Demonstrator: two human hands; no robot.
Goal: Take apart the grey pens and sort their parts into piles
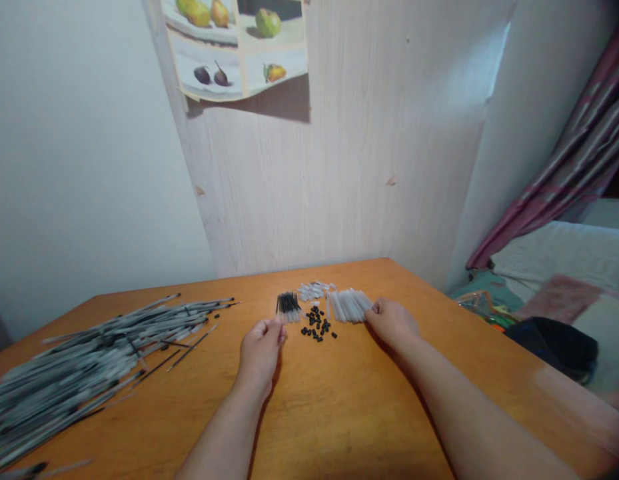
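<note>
My left hand (pixel 262 350) is closed in a pinch just in front of a bundle of short black-and-clear sticks (pixel 288 303), which look like pen refills. Whatever is between its fingertips is too small to make out. At the right end of a row of translucent plastic tubes (pixel 349 305), my right hand (pixel 393 324) has its thumb and fingers pressed together on a tube. Small black plugs (pixel 315 323) lie scattered between the two hands. Behind them is a little heap of short clear-white pieces (pixel 313 290).
A large loose pile of long grey pens or refills with dark ends (pixel 89 363) covers the left of the orange-brown wooden table (pixel 329 413). A wall stands behind it, with a fruit picture (pixel 239 47) hanging on it. Right of the table lies a dark cloth item (pixel 552 347).
</note>
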